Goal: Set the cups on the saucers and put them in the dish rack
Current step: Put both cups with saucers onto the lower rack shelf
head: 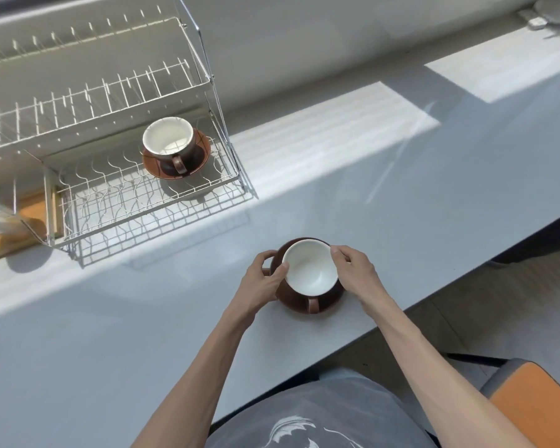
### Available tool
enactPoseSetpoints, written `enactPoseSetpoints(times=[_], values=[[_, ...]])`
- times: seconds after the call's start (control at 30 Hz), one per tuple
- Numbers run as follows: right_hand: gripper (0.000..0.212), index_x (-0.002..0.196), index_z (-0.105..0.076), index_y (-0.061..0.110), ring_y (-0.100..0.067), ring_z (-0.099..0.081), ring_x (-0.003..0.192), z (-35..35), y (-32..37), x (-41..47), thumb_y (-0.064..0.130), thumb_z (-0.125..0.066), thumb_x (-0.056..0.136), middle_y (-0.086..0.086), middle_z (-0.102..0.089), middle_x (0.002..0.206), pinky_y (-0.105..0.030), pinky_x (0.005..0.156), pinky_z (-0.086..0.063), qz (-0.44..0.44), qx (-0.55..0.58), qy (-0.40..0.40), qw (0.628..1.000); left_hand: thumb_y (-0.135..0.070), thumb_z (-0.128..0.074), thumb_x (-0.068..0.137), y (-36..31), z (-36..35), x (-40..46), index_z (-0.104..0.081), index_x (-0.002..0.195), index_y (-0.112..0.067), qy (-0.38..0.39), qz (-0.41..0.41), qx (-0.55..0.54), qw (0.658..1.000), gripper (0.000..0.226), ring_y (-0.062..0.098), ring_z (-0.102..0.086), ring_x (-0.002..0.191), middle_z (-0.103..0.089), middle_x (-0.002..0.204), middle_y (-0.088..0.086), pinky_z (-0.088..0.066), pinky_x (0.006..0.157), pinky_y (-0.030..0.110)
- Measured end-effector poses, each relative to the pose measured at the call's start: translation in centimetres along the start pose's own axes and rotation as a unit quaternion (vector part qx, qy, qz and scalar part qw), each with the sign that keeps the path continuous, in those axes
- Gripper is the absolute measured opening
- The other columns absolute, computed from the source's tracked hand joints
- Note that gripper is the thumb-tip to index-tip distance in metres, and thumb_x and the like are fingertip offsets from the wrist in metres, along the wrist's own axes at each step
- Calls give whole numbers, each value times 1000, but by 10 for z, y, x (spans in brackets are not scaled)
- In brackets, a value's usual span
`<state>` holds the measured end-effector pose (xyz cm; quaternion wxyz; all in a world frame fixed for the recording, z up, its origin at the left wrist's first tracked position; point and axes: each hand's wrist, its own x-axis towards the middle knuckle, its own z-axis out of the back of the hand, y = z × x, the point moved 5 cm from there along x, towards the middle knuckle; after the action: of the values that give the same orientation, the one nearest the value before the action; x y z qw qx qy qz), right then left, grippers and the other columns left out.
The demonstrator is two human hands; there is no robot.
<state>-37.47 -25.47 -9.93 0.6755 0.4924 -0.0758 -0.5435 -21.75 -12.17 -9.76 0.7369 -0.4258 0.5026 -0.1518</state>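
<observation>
Kitchen — dish rack (110, 176) on counter (304, 195).

A brown cup with a white inside (311, 270) stands upright on a brown saucer (332, 300) near the front edge of the pale counter (143, 334), its handle turned toward the person. A second brown cup, also white inside (168, 140), stands upright on its own brown saucer (201, 156) in the lower tier of the white wire dish rack (126, 202), at that tier's right end, handle toward the front. The rack sits at the counter's left rear, well apart from the first pair; its upper tier carries rows of upright prongs.
</observation>
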Motion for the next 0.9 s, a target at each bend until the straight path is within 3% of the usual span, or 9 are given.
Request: enactPoseSetpoints(times=[0.23,0.47,0.7,0.8,0.9], values=[[38,100,-66,13,-25,-60,95,-38,46,6,40,-39,100,-9,-68,98,-32,75,-45,52,-27,57,997,-41,-62,92,4,50,-13,-50,121,-38,-59,0,-37,998,32,21,-70,96,-67,113,5,-61,81,35],[35,98,-67,20,-18,-56,84,-85,91,11,42,-39,99,0,-65,89,-31,71,-45,94,-32,121,988,-40,-61,92,7,108,-28,-56,126,-31,-115,4,-58,992,35,23,-70,96,-69,111,10,-61,79,35],[35,112,-68,28,-19,-61,100,-135,135,12,44,-42,96,5,-69,106,-47,92,-55,94,-28,178,979,-37,-57,94,11,162,-39,-63,108,-30,-168,45,-106,979,17,20,-68,84,-71,110,11,-56,54,24],[35,108,-68,26,-21,-61,92,-155,158,16,45,-42,96,3,-68,102,-46,87,-57,96,-35,198,975,-35,-56,94,9,189,-41,-63,107,-30,-187,45,-112,975,16,19,-66,79,-70,103,8,-56,54,25],[35,99,-69,20,-24,-60,81,-174,188,21,42,-42,96,-8,-69,97,-39,71,-54,118,-37,211,970,-36,-55,95,1,215,-40,-62,114,-26,-202,40,-111,972,23,20,-66,76,-70,96,5,-58,60,28]])
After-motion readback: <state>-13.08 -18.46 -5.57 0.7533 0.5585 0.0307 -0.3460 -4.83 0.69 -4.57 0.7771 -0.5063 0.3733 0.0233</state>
